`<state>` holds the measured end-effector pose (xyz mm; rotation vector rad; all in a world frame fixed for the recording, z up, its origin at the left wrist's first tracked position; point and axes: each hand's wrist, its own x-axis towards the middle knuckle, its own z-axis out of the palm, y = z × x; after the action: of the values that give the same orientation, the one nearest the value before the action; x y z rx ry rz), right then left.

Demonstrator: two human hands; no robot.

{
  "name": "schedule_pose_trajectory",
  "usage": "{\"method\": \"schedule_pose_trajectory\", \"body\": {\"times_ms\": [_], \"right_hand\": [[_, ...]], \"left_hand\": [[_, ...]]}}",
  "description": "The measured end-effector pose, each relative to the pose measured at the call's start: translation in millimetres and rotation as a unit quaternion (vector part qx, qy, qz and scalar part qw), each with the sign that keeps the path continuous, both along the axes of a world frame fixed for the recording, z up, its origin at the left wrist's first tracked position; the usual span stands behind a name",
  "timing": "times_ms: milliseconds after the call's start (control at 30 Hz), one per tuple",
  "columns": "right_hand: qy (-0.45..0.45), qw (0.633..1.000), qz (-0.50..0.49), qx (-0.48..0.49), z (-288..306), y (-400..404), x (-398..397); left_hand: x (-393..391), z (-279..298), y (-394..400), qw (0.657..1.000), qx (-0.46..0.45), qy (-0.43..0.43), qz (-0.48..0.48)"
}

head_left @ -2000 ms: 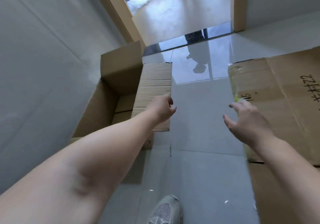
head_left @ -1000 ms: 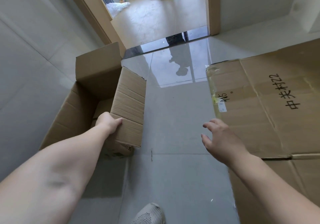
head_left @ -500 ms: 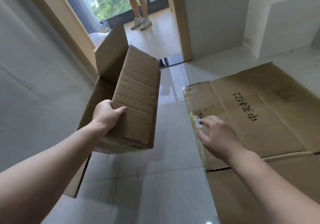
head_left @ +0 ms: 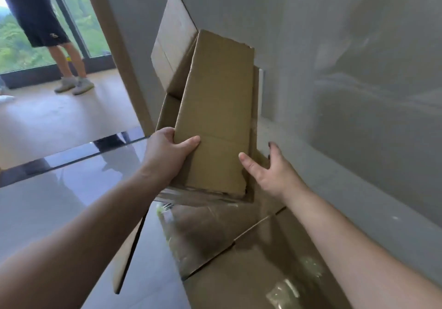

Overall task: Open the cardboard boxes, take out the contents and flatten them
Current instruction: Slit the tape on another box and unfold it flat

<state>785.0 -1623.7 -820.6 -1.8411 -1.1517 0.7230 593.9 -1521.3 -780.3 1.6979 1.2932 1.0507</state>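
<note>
Above the glossy tiled floor [head_left: 59, 189], your left hand [head_left: 167, 150] grips the cardboard box [head_left: 215, 117]; bring your spread, empty right hand [head_left: 270, 172] onto its far edge before collapsing it.

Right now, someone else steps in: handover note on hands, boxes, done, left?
Left hand: grips the open cardboard box by a side panel and holds it tilted in the air.
Right hand: open, fingers spread beside the box's right edge; contact unclear.
Flattened cardboard lies on the floor below.
Done: box flaps open, one carton flat.
Left: check the box's hidden inside, then flatten it.
</note>
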Motion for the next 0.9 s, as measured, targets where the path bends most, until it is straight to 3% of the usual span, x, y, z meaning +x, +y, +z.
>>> {"method": "schedule_pose_trajectory", "body": {"times_ms": [200,300,400,533,633,767,900], "right_hand": [[-0.031,0.986,-0.158,0.036,59.3,-73.5,92.7],[-0.11,0.968,-0.213,0.068,89.9,-108.6,121.5],[-0.235,0.938,-0.245,0.069,112.1,-125.5,133.1],[-0.422,0.888,-0.181,0.005,121.8,-115.0,116.1],[-0.513,0.851,-0.107,-0.036,106.4,-91.7,95.9],[-0.521,0.847,0.004,-0.11,44.5,-65.6,64.1],[-0.497,0.849,0.079,-0.162,-16.1,-63.8,37.3]], "left_hand": [[124.2,21.5,-51.0,0.978,-0.038,-0.126,-0.163],[171.6,20.0,-77.4,0.95,-0.088,-0.209,-0.213],[206.7,3.3,-96.4,0.92,-0.167,-0.292,-0.203],[223.9,-39.8,-108.5,0.87,-0.315,-0.35,-0.145],[216.2,-78.2,-115.8,0.822,-0.41,-0.384,-0.094],[184.8,-142.1,-137.7,0.76,-0.524,-0.385,-0.009],[150.8,-205.9,-152.7,0.762,-0.551,-0.334,0.066]]}}
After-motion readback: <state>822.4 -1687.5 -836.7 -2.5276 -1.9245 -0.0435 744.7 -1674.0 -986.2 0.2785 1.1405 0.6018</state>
